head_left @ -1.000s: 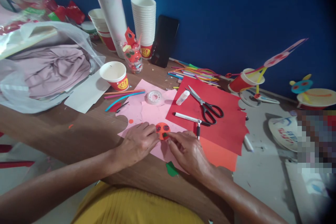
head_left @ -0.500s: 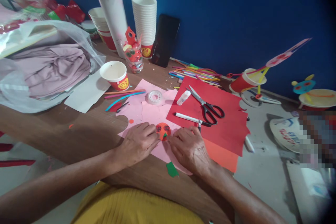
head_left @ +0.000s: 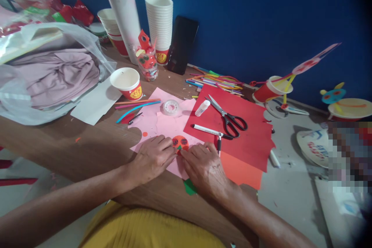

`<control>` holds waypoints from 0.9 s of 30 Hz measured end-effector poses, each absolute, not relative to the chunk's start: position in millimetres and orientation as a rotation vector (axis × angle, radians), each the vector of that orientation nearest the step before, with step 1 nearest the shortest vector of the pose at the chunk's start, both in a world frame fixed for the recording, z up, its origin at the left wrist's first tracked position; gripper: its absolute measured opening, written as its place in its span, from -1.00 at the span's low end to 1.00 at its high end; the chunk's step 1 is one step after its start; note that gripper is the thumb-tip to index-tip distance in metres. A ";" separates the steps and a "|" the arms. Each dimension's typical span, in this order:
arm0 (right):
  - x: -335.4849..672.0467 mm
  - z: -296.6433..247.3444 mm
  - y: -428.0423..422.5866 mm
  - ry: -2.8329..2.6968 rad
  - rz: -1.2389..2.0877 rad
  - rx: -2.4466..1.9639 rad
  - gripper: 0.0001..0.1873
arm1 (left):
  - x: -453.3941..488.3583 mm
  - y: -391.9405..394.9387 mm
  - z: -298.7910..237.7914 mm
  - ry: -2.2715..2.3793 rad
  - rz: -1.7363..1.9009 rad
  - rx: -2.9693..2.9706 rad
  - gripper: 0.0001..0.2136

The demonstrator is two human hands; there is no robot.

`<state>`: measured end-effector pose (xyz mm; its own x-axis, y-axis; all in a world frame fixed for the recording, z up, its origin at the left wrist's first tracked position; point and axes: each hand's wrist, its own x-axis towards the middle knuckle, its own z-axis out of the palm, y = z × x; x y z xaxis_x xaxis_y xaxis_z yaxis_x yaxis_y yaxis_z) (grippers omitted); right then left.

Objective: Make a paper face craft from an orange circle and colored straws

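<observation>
A small orange paper disc (head_left: 180, 142) with two dark round spots and a green bit lies on a pink sheet (head_left: 162, 126) on the wooden table (head_left: 95, 151). My left hand (head_left: 152, 158) rests with curled fingers against the disc's left edge. My right hand (head_left: 203, 166) presses its fingertips on the disc's lower right edge. A green paper scrap (head_left: 189, 188) lies under my right wrist. Black-handled scissors (head_left: 229, 117), a white marker (head_left: 207, 130) and a black pen (head_left: 219, 144) lie on red paper (head_left: 241, 131) just right of my hands.
A tape roll (head_left: 171, 107), a small glue bottle (head_left: 202, 108), a paper cup (head_left: 127, 83), cup stacks (head_left: 159, 23), coloured sticks (head_left: 217, 81) and a dark phone (head_left: 182, 45) stand behind. A plastic bag of cloth (head_left: 49, 73) fills the left. Paper-cup crafts (head_left: 273, 89) sit at the right.
My right hand has slid slightly left and forward, its fingers now flatter over the disc's lower right edge. My left hand has stayed in place.
</observation>
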<state>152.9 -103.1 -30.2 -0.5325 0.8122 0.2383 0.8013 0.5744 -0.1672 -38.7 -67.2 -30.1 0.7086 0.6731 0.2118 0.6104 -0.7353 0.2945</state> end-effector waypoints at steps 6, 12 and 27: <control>152.0 -30.2 -105.0 -2.519 0.049 -1.350 -0.78 | -38.0 -66.6 -29.6 1.031 0.481 2.704 -0.82; 154.6 -31.7 -101.9 -2.533 0.044 -1.320 -0.82 | -37.2 -67.1 -29.7 1.038 0.475 2.706 -0.81; 165.6 -33.4 -90.7 -2.585 -0.001 -1.190 -0.81 | -37.4 -67.2 -32.0 1.043 0.492 2.747 -0.82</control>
<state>165.6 -90.7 -33.4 -0.6144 0.7431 0.2651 0.7433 0.6578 -0.1213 -37.4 -67.2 -32.0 0.7024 0.6680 0.2457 0.6147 -0.7433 0.2638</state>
